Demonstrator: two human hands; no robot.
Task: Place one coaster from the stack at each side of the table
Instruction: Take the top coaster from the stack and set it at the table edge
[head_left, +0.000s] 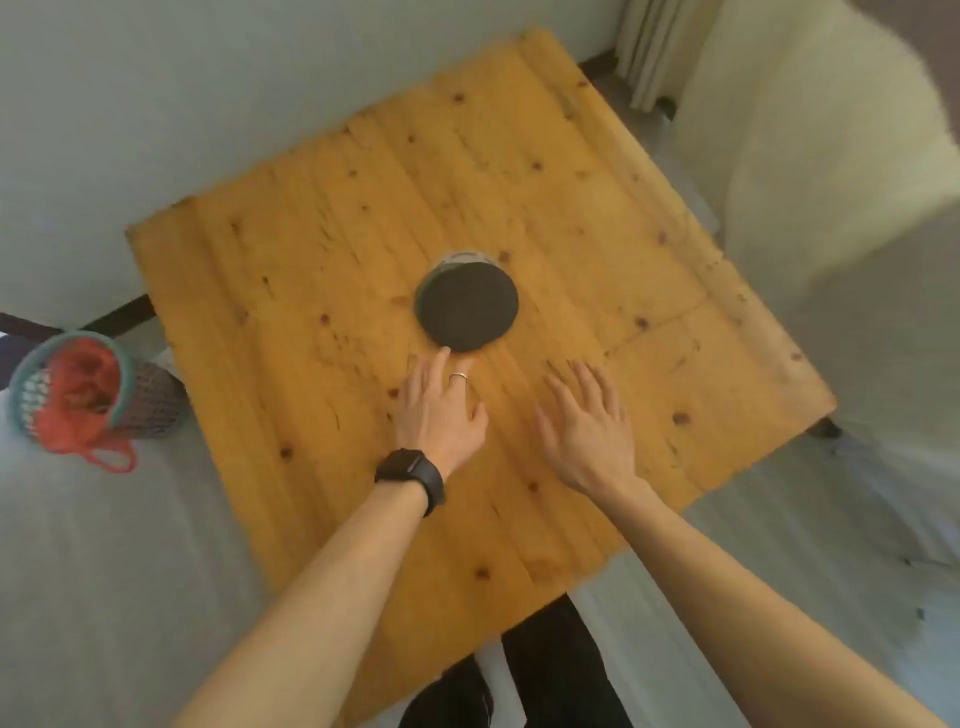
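A teal-rimmed basket (72, 387) sits at 9 o'clock, off the surface, holding red mesh netting (85, 400) with a loop trailing below it. A cream upholstered chair (810, 171) occupies 2 o'clock. Pale curtain folds (657, 49) hang at 1 o'clock. Grey flooring (104, 545) surrounds everything.
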